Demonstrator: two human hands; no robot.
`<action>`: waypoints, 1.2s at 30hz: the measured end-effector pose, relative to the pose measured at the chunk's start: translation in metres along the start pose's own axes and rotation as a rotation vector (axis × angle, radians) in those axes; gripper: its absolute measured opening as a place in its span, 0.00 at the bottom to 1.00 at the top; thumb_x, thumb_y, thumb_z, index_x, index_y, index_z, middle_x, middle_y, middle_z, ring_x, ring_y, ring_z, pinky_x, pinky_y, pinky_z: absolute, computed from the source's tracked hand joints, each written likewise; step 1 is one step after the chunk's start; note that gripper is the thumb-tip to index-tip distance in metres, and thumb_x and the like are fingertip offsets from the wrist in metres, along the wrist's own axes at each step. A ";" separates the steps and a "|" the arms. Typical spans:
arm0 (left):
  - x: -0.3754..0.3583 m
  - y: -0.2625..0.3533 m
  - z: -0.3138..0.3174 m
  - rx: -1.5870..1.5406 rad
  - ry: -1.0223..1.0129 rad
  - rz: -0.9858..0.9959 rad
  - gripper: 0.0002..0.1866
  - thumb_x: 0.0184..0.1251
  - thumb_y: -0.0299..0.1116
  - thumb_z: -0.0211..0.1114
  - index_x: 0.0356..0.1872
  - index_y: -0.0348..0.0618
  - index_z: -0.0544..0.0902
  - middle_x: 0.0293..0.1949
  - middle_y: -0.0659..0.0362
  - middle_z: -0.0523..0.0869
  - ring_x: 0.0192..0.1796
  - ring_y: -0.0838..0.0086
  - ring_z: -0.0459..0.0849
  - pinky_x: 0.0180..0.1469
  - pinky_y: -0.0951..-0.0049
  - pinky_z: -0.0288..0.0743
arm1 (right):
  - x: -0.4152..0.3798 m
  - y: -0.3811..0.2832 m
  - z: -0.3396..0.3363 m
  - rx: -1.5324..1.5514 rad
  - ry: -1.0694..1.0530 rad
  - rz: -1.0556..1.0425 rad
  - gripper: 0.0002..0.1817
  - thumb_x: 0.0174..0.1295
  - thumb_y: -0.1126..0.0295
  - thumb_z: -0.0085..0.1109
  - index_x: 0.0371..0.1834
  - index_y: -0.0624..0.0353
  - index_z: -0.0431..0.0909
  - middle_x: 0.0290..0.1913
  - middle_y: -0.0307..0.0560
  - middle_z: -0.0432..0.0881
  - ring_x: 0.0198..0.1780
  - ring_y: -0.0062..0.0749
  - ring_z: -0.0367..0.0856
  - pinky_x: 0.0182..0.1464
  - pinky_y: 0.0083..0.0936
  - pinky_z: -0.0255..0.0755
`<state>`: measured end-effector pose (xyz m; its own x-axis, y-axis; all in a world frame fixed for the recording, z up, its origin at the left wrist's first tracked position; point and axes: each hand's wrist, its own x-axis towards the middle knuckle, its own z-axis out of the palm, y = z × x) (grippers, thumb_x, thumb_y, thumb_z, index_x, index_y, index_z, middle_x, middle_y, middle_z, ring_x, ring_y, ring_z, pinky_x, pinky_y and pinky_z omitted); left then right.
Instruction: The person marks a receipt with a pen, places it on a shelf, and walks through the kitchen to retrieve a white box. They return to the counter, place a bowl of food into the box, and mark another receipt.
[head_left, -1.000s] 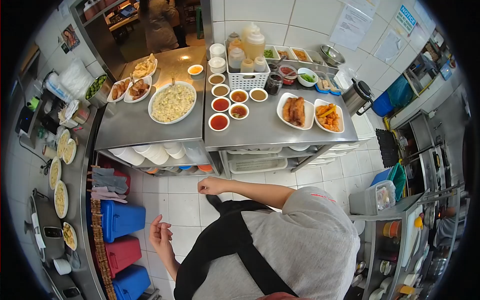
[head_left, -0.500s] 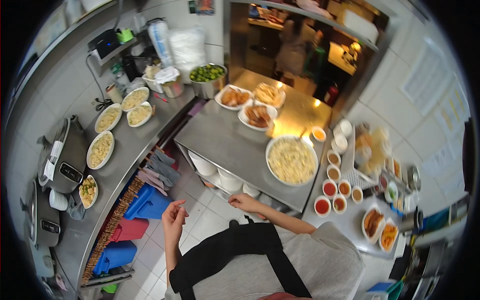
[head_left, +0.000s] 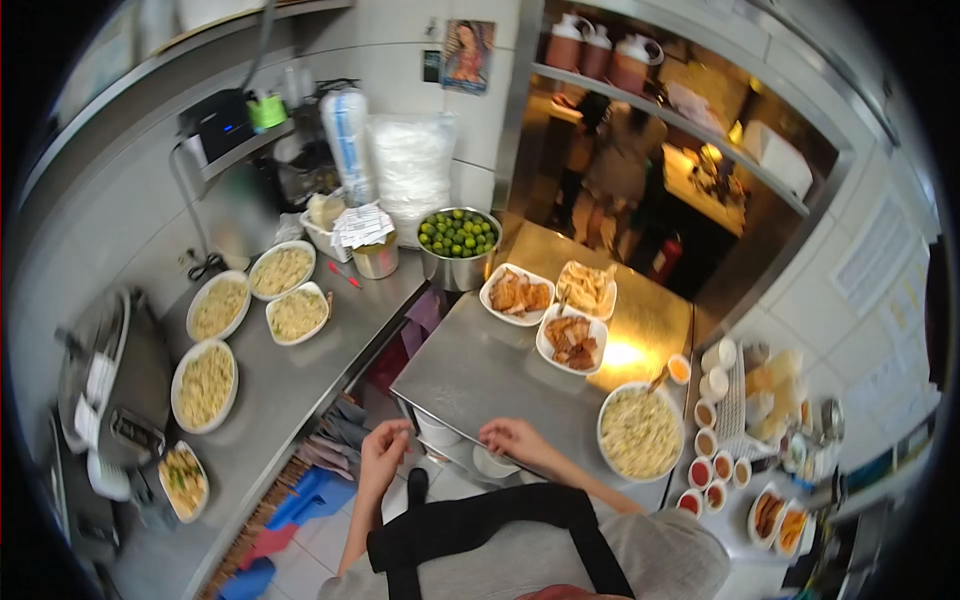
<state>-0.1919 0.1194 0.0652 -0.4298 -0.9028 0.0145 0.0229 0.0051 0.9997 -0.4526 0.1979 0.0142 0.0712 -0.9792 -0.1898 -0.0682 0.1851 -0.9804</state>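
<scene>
My left hand (head_left: 386, 452) hovers low in front of the steel counter (head_left: 450, 375), its fingers curled toward the thumb; whether something small is between them is too blurred to tell. To its right, my right hand (head_left: 512, 440) is over the counter's front edge, fingers loosely bent and apart, holding nothing visible. Beyond the hands, the counter bears a white dish of browned food (head_left: 516, 294), a dish of sliced meat (head_left: 572, 343) and a dish of pale fried pieces (head_left: 587, 290). A large round bowl of rice-like food (head_left: 640, 432) sits to their right.
A pot of green citrus fruits (head_left: 458, 236) is at the counter's back left. Several oval dishes of pale food (head_left: 205, 386) line the left worktop (head_left: 290, 380). Sauce cups (head_left: 701, 471) and a white basket (head_left: 733, 408) are at the right. People (head_left: 622, 160) stand beyond the pass opening.
The view has shifted nearer the counter and tilted up, showing more of the pass opening. Both hands are closer to the counter, still apart from each other.
</scene>
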 end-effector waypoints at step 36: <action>0.236 -0.050 0.253 -0.239 -0.783 -0.604 0.15 0.66 0.32 0.39 0.53 0.45 0.57 0.37 0.46 0.81 0.31 0.69 0.82 0.33 0.73 0.79 | 0.015 -0.037 -0.381 0.092 1.125 0.473 0.25 0.41 0.91 0.38 0.47 0.69 0.65 0.46 0.60 0.69 0.42 0.56 0.77 0.31 0.48 0.80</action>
<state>-0.5230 0.0145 0.0235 -0.8975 -0.1906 -0.3978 -0.2507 -0.5216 0.8155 -0.8283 0.1444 0.0679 -0.8445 -0.3309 -0.4211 0.2197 0.5029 -0.8359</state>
